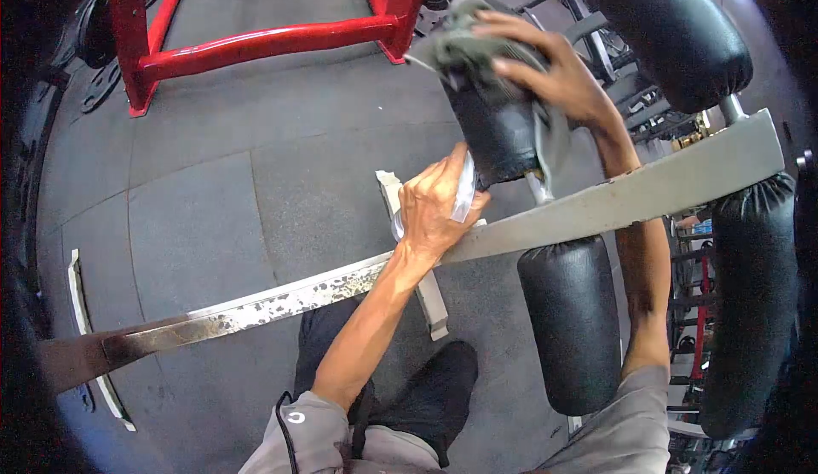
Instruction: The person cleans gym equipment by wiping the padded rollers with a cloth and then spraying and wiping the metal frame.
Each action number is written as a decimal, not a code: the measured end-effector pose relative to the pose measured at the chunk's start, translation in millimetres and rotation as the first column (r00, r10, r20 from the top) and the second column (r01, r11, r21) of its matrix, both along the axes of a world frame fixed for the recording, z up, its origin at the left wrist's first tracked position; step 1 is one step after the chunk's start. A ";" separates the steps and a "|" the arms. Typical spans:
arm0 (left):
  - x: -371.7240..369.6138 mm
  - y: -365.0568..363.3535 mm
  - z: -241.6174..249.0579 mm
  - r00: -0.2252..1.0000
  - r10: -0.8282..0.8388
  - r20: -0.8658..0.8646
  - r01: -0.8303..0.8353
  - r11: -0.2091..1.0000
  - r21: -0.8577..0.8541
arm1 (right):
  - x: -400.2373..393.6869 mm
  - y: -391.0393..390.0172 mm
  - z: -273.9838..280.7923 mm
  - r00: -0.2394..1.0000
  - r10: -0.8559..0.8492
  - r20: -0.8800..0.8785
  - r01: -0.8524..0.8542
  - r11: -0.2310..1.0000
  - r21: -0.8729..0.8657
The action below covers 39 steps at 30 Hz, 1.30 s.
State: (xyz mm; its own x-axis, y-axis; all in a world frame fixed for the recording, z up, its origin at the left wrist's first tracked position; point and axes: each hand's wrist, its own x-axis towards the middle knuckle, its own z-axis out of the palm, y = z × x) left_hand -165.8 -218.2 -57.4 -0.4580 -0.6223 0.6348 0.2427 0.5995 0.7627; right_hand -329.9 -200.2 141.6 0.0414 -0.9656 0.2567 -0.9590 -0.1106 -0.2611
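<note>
My right hand (pixel 545 69) presses a grey cloth (pixel 460 40) onto the upper part of a black padded roller (pixel 494 129); the cloth and fingers are smeared by motion. A loose fold of the cloth hangs down the roller's right side. Just below the roller, my left hand (pixel 433 206) is closed around a translucent plastic bottle (pixel 464 189), most of it hidden by the fingers. The left wrist lies over a grey metal beam (pixel 596 189) with chipped paint, to which the roller is fixed by a short metal rod.
More black padded rollers stick out from the beam: one below (pixel 571 329), one at upper right (pixel 673 40) and one at far right (pixel 750 312). A red metal frame (pixel 264 51) stands ahead on the grey mat floor (pixel 187 244). Weight plates (pixel 102 86) are at left.
</note>
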 end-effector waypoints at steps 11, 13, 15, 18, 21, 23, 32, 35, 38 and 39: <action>-1.3 -0.4 -2.7 0.999 0.002 -0.039 -0.002 1.000 0.011 | 8.2 50.4 -7.5 0.996 0.041 0.082 -0.040 0.999 -0.014; -1.9 -2.9 -3.8 1.000 -0.015 -0.001 0.015 1.000 -0.008 | 18.5 78.6 -21.4 0.927 0.082 0.365 -0.029 0.988 -0.150; -1.4 -3.3 -3.4 1.000 -0.021 0.014 0.021 1.000 -0.003 | 4.0 95.4 -22.4 0.896 -0.090 0.435 0.144 0.985 -0.093; -2.7 -2.2 -1.6 1.000 -0.025 -0.004 0.025 0.999 0.022 | 0.4 50.5 -23.1 0.927 -0.236 0.292 0.292 0.942 -0.164; -4.1 -2.5 -1.7 0.999 -0.031 -0.019 0.031 0.999 0.029 | -6.3 -10.7 -23.0 0.879 -0.336 0.339 0.433 0.859 -0.273; -1.7 -2.0 1.7 1.000 -0.013 -0.028 0.013 1.000 0.027 | -27.1 -34.8 -34.4 0.667 -0.239 0.705 0.496 0.850 -0.181; -3.8 -3.4 -2.8 0.999 0.023 -0.043 -0.023 1.000 -0.001 | -34.0 42.5 -49.1 0.275 -0.295 0.915 0.458 0.877 0.145; -8.1 -2.5 -2.3 0.998 0.018 -0.068 -0.019 1.000 -0.010 | -7.8 93.5 -47.4 0.594 -0.346 0.726 0.480 0.877 0.026; -12.5 6.7 -10.0 0.996 0.028 -0.085 -0.028 1.000 0.004 | 3.2 104.6 -50.8 0.714 -0.365 0.597 0.472 0.881 -0.024; -14.0 7.7 -11.1 0.995 0.046 -0.093 -0.045 0.999 0.011 | 3.9 101.7 -52.3 0.722 -0.366 0.588 0.469 0.883 -0.026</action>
State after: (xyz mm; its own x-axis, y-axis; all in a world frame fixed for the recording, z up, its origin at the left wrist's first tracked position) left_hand -179.8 -210.5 -68.5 -0.3681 -0.6468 0.6680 0.2857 0.6049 0.7432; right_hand -326.0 -98.5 89.3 -0.5535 -0.7921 0.2574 -0.6111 0.1763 -0.7717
